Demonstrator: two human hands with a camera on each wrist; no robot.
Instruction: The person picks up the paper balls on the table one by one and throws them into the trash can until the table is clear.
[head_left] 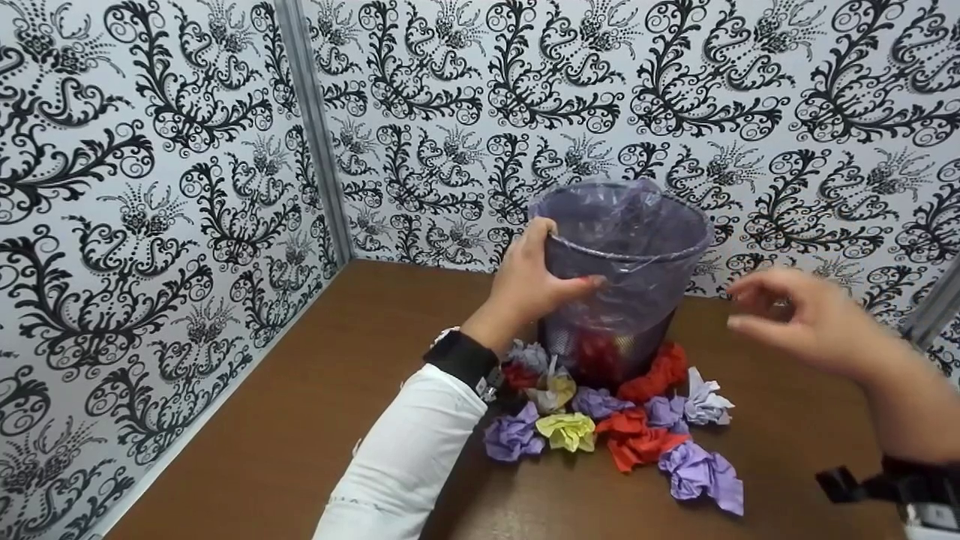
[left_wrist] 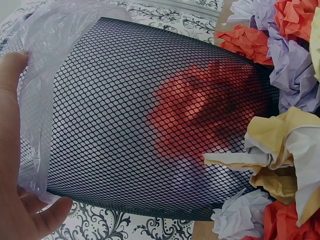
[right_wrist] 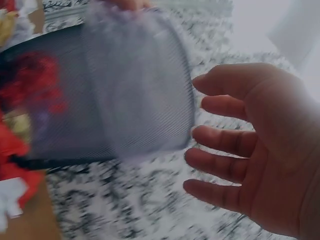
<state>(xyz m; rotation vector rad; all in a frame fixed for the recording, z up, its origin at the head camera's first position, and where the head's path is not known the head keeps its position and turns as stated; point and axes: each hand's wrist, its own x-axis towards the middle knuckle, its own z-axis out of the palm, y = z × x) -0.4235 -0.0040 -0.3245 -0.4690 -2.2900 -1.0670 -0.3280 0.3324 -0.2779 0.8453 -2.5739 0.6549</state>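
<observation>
one left hand (head_left: 536,281) grips the mesh bin (head_left: 626,300); no writing shows.

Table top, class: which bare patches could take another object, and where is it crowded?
Bare brown table lies between the left wall and the white sleeve, also right of the purple paper. Crumpled papers crowd the front of the mesh bin.

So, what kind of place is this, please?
Probably a small staged booth, not a lived-in room. Patterned wall panels joined by a metal strip close in a brown table, which holds only a lined mesh bin and crumpled paper balls.
</observation>
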